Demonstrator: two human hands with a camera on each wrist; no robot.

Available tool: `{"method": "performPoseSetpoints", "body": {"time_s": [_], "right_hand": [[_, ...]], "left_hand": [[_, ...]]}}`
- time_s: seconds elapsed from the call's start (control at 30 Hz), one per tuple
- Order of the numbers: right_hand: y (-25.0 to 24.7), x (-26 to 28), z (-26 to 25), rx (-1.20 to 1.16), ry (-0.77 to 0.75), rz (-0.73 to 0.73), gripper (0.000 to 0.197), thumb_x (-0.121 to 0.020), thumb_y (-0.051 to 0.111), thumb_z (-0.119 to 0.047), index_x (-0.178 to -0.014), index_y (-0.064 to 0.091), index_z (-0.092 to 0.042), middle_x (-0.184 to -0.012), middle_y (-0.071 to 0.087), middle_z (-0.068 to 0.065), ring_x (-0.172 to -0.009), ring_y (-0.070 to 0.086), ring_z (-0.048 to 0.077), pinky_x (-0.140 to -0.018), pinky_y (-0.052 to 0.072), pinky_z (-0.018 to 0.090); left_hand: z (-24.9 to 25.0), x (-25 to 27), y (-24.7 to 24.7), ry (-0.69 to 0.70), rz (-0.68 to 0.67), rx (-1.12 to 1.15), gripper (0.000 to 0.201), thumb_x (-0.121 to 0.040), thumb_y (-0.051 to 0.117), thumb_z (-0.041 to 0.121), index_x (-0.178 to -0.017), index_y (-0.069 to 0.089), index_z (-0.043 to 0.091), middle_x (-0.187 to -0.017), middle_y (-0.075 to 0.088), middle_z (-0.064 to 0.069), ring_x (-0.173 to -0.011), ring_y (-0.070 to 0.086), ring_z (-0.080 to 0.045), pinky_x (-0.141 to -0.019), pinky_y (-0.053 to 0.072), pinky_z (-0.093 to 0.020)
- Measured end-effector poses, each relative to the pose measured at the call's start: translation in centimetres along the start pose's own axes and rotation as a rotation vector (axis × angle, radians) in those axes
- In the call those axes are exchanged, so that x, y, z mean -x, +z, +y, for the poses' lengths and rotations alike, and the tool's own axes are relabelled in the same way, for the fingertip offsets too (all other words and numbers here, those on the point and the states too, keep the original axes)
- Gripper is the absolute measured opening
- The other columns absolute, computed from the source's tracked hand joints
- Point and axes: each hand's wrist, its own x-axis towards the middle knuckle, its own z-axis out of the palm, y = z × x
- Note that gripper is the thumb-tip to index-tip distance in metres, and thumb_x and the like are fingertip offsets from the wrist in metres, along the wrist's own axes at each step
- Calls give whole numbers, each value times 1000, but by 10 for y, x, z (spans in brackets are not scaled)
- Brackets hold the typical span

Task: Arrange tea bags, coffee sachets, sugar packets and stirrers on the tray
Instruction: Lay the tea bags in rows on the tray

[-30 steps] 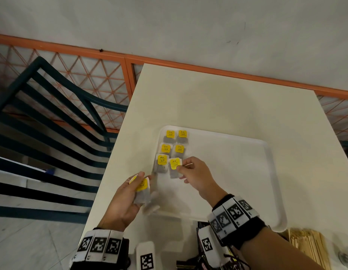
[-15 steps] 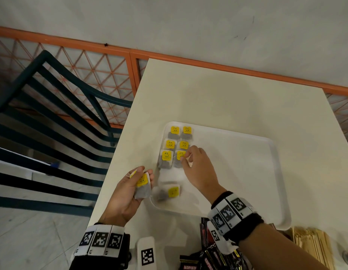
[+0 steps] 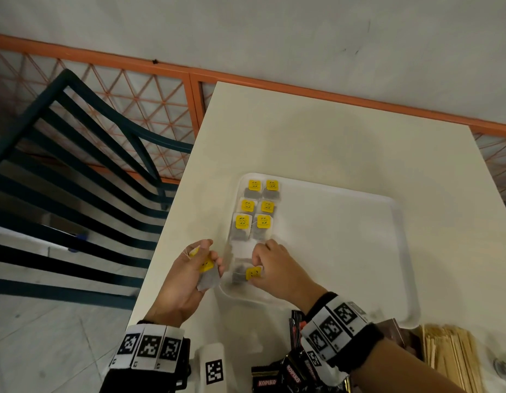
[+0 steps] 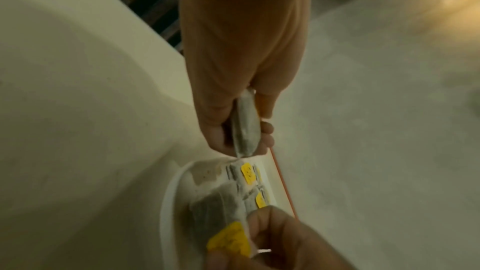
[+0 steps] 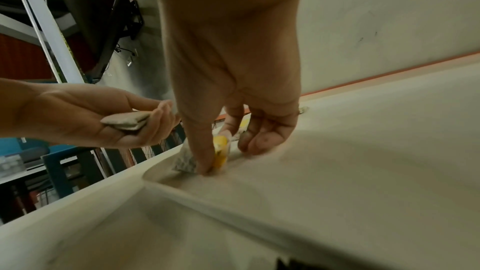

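A white tray [image 3: 345, 236] lies on the cream table [image 3: 317, 137]. Several tea bags with yellow tags [image 3: 256, 211] lie in two columns along the tray's left side. Near the tray's front left corner my right hand [image 3: 256, 265] pinches a loose tea bag [image 3: 247, 275] by its yellow tag; in the right wrist view, thumb and finger of the right hand [image 5: 218, 157] close on the tag [image 5: 221, 149]. Just left of the tray, my left hand [image 3: 209, 259] grips a few more tea bags [image 3: 207, 276], seen edge-on as a held tea bag [image 4: 245, 130].
Dark Kopiko coffee sachets [image 3: 277, 375] are heaped at the table's near edge under my right wrist. A bundle of wooden stirrers [image 3: 453, 358] lies to their right. A dark green chair [image 3: 76, 165] and an orange railing [image 3: 161, 89] stand off the table's left side.
My right hand left the columns of tea bags and came back to the tray's near left corner, where it now pinches the loose tea bag. The left hand kept its tea bags.
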Motion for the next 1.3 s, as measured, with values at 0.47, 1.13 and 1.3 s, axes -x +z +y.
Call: {"method": "performPoseSetpoints", "body": {"time_s": [0.47,1.13,1.3], "right_hand": [[-11,-4,-6,-746,41,97,21,-80,71,-15,-94,58,-23,-81,65,0,-71,56,9,-72,46,19],[-2,-42,-15,-403,168,281,35,-82,65,-11,-108,43,-8,-77,57,6,-70,54,20,-56,39,25],[-1,-23,-25,-394,100,304,17,-88,58,-27,-91,47,-14,-59,48,-3,-56,45,13,-60,38,29]], "left_hand": [[-9,7,4,189,-70,-770,14,-88,61,14,-91,61,1,-64,54,-8,-52,45,-12,-47,38,-20],[2,-4,-6,-73,38,-42,13,-96,44,12,-98,57,8,-77,55,-11,-46,58,-10,-48,51,-18],[8,0,1,-79,-18,117,20,-93,40,17,-93,57,7,-68,54,-9,-52,55,-16,-55,50,-24]]}}
